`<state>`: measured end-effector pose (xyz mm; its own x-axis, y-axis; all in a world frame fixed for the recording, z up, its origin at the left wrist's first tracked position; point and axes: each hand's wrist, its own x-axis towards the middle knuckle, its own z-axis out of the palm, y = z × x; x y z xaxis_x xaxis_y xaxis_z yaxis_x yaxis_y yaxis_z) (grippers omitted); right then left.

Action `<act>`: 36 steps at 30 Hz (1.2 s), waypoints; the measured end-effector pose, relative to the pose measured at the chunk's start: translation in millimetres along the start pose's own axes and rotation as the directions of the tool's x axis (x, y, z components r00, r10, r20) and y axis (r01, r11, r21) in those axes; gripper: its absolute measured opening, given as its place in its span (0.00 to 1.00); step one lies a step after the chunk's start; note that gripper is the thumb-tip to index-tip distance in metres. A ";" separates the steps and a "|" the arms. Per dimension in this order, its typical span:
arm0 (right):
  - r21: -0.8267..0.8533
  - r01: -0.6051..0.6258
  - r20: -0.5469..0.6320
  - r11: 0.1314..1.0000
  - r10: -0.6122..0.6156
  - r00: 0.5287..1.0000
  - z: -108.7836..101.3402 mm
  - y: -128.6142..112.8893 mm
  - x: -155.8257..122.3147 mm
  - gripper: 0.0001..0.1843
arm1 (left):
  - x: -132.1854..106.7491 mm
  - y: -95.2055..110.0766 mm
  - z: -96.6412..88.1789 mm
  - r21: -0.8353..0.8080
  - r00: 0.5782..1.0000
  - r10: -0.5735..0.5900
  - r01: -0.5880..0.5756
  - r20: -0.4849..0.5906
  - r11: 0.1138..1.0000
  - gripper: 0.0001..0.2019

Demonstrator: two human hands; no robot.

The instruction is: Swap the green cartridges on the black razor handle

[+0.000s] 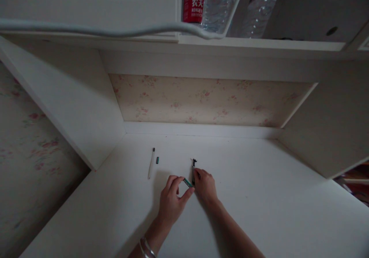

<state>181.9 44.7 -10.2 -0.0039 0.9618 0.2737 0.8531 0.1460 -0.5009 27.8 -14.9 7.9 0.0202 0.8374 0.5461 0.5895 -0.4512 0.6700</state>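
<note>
I see the left hand (171, 198) pinch a small green bar (188, 182), fingers tight on it. The right hand (206, 187) has its fingers closed on the near end of a thin black pen-shaped tool (193, 169) lying on the white surface (273, 196). The bar is just beside the tool, and I think they are not joined yet. A thin white stick (151, 164) and a tiny green bit (157, 160) lie untouched to the left.

Plain white: desk (259, 196), shelf (86, 4). Cream with faded pink flower print: back panel (207, 100). Same print, pink on pale: wall (25, 154) at left. White with dark tip: stick (151, 164). Dark teal: cap (157, 160) beside it. Teal: piece (188, 182) in left hand (171, 200). Black: tool (193, 169) at right hand (206, 187). Red with white characters: bottle label (193, 5). Clear, colourless: second bottle (216, 6). Silver: bracelets (147, 248).
</note>
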 end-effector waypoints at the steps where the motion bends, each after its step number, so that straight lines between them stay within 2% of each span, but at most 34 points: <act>1: 0.001 0.001 0.002 1.000 -0.001 1.000 -0.3 -0.3 -0.2 0.16 | 0.2 -0.1 0.0 0.000 1.000 0.002 -0.002 0.000 1.000 0.15; 11: -0.014 0.045 0.025 0.999 -0.044 0.999 -4.3 -4.4 -0.4 0.13 | 1.1 0.4 0.3 -0.004 0.999 -0.006 0.006 0.031 1.000 0.15; 18: -0.003 0.064 0.017 0.998 -0.064 0.998 -3.3 -4.0 0.3 0.12 | 0.7 1.4 0.3 0.016 1.000 0.010 -0.010 0.008 1.000 0.15; 26: 0.054 0.087 0.029 0.995 -0.089 0.996 -4.4 -3.1 0.2 0.12 | 1.8 0.6 0.5 0.037 1.000 0.010 -0.010 -0.014 0.999 0.16; 36: 0.204 0.027 0.011 0.979 -0.030 0.999 -3.4 -3.8 -0.5 0.13 | 1.7 -0.4 0.5 0.053 1.000 -0.003 0.004 -0.021 0.999 0.16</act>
<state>180.4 42.9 -5.7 -0.0358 0.9595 0.2793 0.7283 0.2164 -0.6502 28.0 -13.1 8.3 0.0010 0.8322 0.5545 0.6313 -0.4306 0.6451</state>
